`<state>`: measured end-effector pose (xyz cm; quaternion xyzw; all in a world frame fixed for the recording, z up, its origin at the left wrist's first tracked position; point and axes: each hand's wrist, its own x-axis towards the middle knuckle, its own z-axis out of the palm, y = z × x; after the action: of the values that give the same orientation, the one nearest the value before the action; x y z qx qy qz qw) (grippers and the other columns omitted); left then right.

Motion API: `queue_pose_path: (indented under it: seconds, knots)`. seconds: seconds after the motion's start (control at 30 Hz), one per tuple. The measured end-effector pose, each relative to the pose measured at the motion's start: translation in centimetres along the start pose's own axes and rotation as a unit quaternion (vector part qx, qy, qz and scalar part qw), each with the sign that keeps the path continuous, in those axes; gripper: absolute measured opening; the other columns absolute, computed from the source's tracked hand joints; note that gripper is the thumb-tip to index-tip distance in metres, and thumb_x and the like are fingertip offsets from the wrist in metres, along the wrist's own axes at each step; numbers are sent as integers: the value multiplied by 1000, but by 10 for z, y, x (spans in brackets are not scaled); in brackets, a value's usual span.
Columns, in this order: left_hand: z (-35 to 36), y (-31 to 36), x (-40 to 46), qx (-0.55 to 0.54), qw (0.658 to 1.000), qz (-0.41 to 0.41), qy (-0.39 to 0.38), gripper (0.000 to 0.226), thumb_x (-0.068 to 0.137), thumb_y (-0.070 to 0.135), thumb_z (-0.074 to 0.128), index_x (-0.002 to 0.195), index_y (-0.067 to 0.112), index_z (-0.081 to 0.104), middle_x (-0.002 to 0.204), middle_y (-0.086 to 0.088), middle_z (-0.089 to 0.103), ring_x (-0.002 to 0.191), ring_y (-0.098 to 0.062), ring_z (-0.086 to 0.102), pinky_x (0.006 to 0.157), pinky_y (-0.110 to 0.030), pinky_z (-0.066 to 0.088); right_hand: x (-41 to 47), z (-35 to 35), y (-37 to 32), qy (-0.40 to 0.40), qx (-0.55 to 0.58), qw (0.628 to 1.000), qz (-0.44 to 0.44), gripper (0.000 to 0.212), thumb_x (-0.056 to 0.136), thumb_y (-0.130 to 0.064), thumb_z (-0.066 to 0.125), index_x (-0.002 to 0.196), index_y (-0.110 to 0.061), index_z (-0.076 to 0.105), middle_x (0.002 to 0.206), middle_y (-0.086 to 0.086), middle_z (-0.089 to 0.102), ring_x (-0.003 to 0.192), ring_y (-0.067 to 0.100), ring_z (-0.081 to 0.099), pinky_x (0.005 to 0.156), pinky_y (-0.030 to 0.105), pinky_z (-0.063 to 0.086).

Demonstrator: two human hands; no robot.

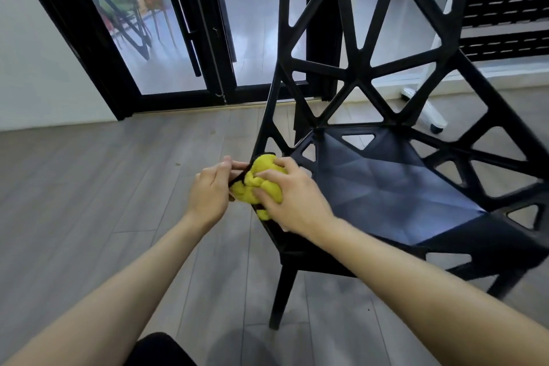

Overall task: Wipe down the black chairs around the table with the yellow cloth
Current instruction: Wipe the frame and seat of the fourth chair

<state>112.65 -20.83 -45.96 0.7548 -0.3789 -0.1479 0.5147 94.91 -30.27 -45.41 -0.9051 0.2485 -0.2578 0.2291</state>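
Yellow cloth bunched soft and light on the front-left arm strut of the black chair, beside the seat's left edge; likely squashes to fit the thin bars, best gripped as a wad, while the chair looks stiff and hard. Right hand curls over the wad, pressing it to the strut; left hand pinches strut and cloth from the outer side. No brand, label or writing readable anywhere
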Motion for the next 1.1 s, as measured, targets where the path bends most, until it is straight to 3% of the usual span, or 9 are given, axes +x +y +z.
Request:
queue_pose_path:
  seconds: [0.13,0.27,0.33,0.4,0.57,0.8,0.97,1.03,1.1]
  knots:
    - [-6,8,-3,78,995,36,-51,54,116,44,31,130,24,79,105,7,83,87,-14,76,68,-43,65,58,-31,71,-14,-73,983,166,24,87,-22,71,110,-21,77,100,4,68,98,26,71,83,34,59]
    - [-8,13,-4,137,987,56,-66,56,114,48,33,131,20,78,103,8,82,84,-10,75,70,-45,65,45,-25,58,34,14,974,223,32,81,-21,71,110,-30,78,96,-5,76,91,16,74,79,21,57]
    - [-9,12,-3,152,985,61,-56,70,106,60,32,96,17,86,71,10,74,67,-13,67,67,-46,56,20,-15,14,-13,89,986,139,30,79,-18,75,104,-32,80,95,-11,75,83,7,72,76,17,57]
    - [-9,9,-4,166,983,62,-46,71,104,57,31,65,8,66,51,3,54,55,-15,52,63,-46,42,-1,-11,-19,-80,117,990,16,28,79,-21,75,103,-34,81,106,-12,70,89,9,68,81,24,57]
    - [-11,16,-11,186,978,58,-79,63,105,54,24,111,29,82,73,2,71,81,-16,68,80,-40,50,-9,16,-18,-21,58,997,-53,34,83,-29,68,115,-36,76,125,-14,56,100,15,62,87,34,56]
    - [-3,17,4,92,991,-23,-95,40,115,35,36,114,21,74,103,-2,79,81,-20,78,69,-47,67,-117,5,6,12,-54,996,-73,38,85,-37,69,123,-37,70,128,-9,58,106,22,52,88,40,52]
    - [26,29,48,-72,966,-211,-134,55,114,58,33,117,15,68,108,-11,79,91,-30,78,72,-40,61,-58,32,-29,102,-37,990,89,38,79,-39,69,118,-36,71,113,-4,56,107,24,51,91,45,49]
    - [40,31,55,-164,947,-249,-122,60,112,62,37,126,11,67,94,-8,81,94,-35,79,76,-46,64,-65,36,-30,84,-67,993,51,44,81,-37,67,126,-37,66,121,-1,56,110,25,50,92,44,49]
    - [48,33,55,-174,948,-239,-120,59,114,58,37,127,10,67,102,-13,81,99,-38,79,81,-50,66,-91,18,-7,82,-76,993,29,47,80,-37,66,127,-37,67,123,-1,57,110,27,52,92,46,49]
